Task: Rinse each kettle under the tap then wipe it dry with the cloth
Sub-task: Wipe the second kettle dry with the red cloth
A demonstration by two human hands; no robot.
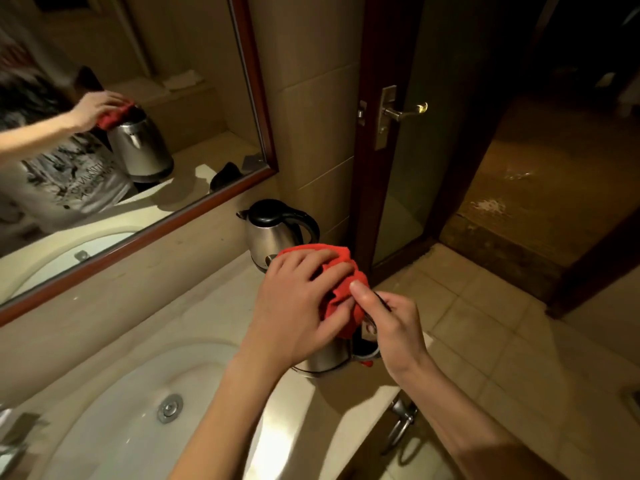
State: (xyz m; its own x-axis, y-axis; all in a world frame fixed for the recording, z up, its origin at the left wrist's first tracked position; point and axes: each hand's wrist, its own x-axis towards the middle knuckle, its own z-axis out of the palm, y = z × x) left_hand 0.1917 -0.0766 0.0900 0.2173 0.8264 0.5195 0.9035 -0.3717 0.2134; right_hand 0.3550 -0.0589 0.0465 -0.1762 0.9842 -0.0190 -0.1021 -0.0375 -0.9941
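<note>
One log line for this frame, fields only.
stage: wiping | left hand: presses red cloth on near kettle | right hand: grips handle | far kettle: untouched

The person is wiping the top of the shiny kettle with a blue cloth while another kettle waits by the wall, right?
Almost. The cloth is red, not blue, as the head view shows. The left hand presses it onto the top of the shiny kettle, the right hand grips its handle, and another kettle does wait by the wall.
</note>
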